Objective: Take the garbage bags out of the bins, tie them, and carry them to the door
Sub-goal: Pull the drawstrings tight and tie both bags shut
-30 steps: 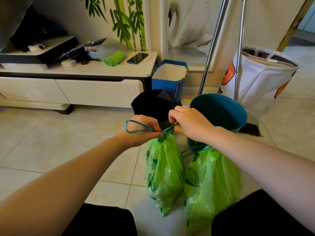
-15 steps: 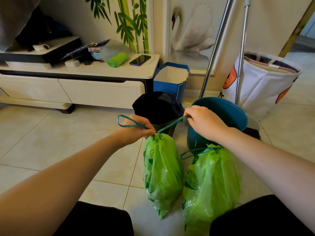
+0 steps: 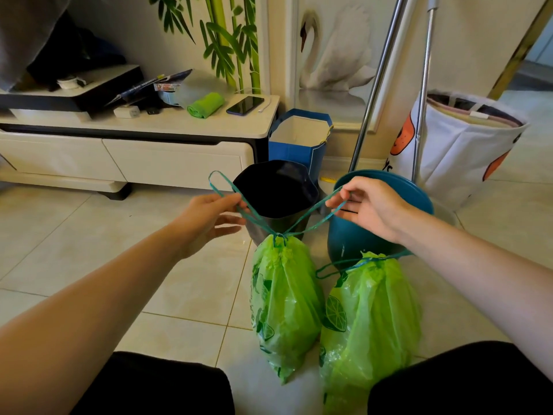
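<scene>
**Two green garbage bags on a tiled floor, drawstrings pulled apart**

Seen from a head-worn camera, looking down at pale glossy floor tiles (image 3: 74, 250) with thin grout lines. Left green bag (image 3: 284, 301) cinched at the neck, its teal drawstring (image 3: 260, 218) stretched outward in a V. Left hand (image 3: 209, 217) pinching one loop between thumb and fingertips, other fingers loosely extended. Right hand (image 3: 368, 206) pinching the opposite strand, fingers curled around it. Second green bag (image 3: 371, 319) just beside the first on its right, neck gathered, its own drawstring lying slack. Both bags printed with lime slices.

Directly behind the bags, a black bin (image 3: 275, 193) and a teal bin (image 3: 374, 235), side by side; what lies inside, not clear from this angle. Farther back, a blue paper bag (image 3: 296, 148) against the wall. At the left, a low white cabinet (image 3: 125, 163); near its right edge, a phone (image 3: 245, 104) and a rolled green cloth (image 3: 206, 104). Two metal poles (image 3: 377, 85) leaning at the wall, a white fabric basket (image 3: 460, 148) at the right. Bamboo and swan pictures on the wall.
</scene>
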A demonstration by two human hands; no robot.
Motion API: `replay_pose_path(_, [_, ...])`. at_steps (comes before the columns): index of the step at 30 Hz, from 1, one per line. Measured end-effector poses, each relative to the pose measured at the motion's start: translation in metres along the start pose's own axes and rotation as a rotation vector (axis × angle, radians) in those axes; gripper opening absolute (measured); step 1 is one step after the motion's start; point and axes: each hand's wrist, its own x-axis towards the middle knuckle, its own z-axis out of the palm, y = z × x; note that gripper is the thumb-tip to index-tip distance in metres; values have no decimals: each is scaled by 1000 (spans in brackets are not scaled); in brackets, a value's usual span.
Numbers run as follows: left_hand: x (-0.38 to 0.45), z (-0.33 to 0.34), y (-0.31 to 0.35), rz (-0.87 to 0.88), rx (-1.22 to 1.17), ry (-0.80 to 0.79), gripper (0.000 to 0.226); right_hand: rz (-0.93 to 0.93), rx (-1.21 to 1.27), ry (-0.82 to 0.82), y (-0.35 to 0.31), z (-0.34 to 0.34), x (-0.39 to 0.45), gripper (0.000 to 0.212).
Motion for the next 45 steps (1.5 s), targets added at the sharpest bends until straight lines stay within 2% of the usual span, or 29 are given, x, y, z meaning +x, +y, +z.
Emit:
replay_pose_path(3, [-1,-1,12,-48,-393,-45,25,67,217,-34,-2,-3,0,25])
replay_pose_path(5, [-3,-4,19,-89,-527,-67,26,111,235,-11,-1,-4,1,26])
replay_pose_path(8, [-2,-6,13,-223,-334,-57,35,188,161,83,3,-10,1,27])
replay_pose_path(10, [-1,-7,2,-322,-115,-39,34,254,129,151,5,-13,1,28])
replay_pose_path(12, [-1,-8,-6,-399,5,-37,31,324,125,205,8,-16,2,28])
replay_pose_path(22, [11,-33,-19,-625,-98,171,31,426,115,346,12,-35,7,28])
replay_pose_path(24, [11,-30,-17,-563,-141,202,29,386,137,333,11,-33,7,28])
replay_pose_path(27, [11,-21,-6,-352,-294,229,28,269,160,274,3,-24,4,24])
replay_pose_path(30, [8,-7,14,-217,-526,144,25,142,152,143,-10,-12,-6,23])
replay_pose_path(32, [3,7,27,-175,-566,60,22,54,108,64,-16,-1,-12,25])
replay_pose_path(35, [-6,40,41,-141,-427,-24,22,-85,-140,44,-16,16,-20,33])
replay_pose_path(38, [-10,80,51,-107,-265,-34,21,-213,-445,49,-14,27,-27,33])
replay_pose_path(45, [-7,128,48,55,37,21,34,-420,-758,68,-15,37,-26,37])
